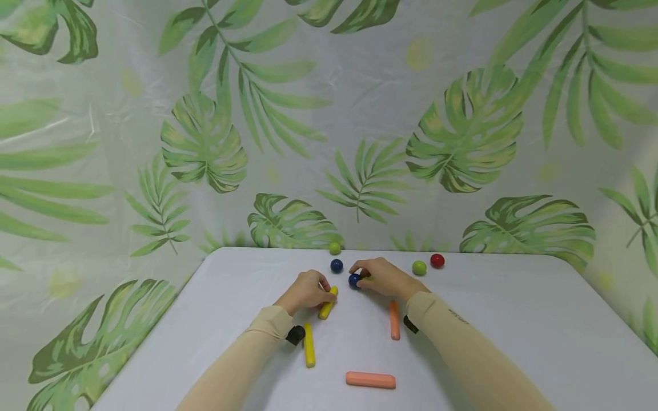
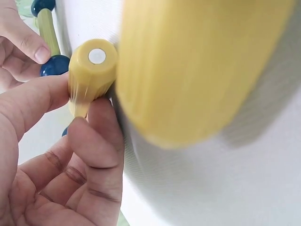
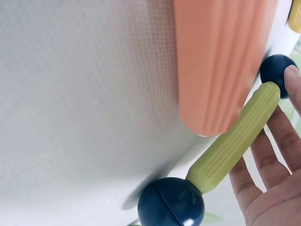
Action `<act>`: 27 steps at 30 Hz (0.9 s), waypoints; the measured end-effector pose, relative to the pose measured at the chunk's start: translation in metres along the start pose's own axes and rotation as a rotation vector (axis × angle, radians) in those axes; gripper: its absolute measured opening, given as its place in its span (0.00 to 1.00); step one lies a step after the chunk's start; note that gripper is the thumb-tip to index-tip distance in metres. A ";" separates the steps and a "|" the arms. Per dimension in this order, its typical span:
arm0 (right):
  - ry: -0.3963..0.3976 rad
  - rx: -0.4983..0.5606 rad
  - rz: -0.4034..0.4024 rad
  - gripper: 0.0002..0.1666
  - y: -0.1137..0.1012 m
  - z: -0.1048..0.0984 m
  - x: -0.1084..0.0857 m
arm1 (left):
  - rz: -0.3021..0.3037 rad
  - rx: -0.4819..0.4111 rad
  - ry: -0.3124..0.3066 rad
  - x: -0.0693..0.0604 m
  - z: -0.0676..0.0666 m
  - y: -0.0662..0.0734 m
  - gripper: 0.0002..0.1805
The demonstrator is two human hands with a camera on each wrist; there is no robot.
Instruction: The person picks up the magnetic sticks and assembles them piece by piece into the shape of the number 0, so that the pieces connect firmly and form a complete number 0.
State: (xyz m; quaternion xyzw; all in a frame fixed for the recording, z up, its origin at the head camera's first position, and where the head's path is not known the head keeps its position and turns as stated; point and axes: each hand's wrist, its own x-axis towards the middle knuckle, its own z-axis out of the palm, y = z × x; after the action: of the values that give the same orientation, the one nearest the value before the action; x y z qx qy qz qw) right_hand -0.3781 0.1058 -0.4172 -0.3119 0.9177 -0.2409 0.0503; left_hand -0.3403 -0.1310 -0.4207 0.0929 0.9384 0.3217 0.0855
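A yellow ribbed stick (image 1: 325,311) (image 2: 92,66), its end showing a white disc, is pinched between the thumb and fingers of the left hand (image 1: 307,292) (image 2: 56,160). To its right, the right hand (image 1: 386,278) (image 3: 277,181) grips a dark blue ball (image 1: 353,281) (image 3: 276,70) at one end of a green stick (image 3: 235,139) (image 2: 48,32). A second blue ball (image 3: 171,203) (image 2: 43,5) touches the stick's other end; the hand mostly hides this stick in the head view. Another blue ball (image 1: 336,266) lies behind, between the hands.
A second yellow stick (image 1: 309,345) lies by the left wrist. One orange stick (image 1: 394,321) (image 3: 216,66) is by the right wrist, another (image 1: 370,380) nearer the front. At the back are two green balls (image 1: 334,248) (image 1: 418,268) and a red ball (image 1: 437,261).
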 end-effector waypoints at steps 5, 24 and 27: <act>0.010 -0.013 -0.013 0.17 0.000 0.001 0.001 | -0.006 -0.002 -0.005 -0.003 -0.001 0.003 0.10; -0.016 -0.055 0.016 0.15 -0.003 -0.002 0.008 | -0.038 -0.041 -0.035 -0.003 -0.003 0.003 0.10; -0.028 -0.064 0.022 0.15 -0.004 -0.002 0.009 | -0.039 -0.051 -0.034 -0.004 -0.002 0.004 0.10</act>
State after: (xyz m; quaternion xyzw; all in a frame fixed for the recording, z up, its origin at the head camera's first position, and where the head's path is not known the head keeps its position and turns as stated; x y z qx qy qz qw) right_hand -0.3836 0.0982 -0.4126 -0.3066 0.9275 -0.2065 0.0556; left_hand -0.3364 -0.1298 -0.4165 0.0778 0.9298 0.3423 0.1103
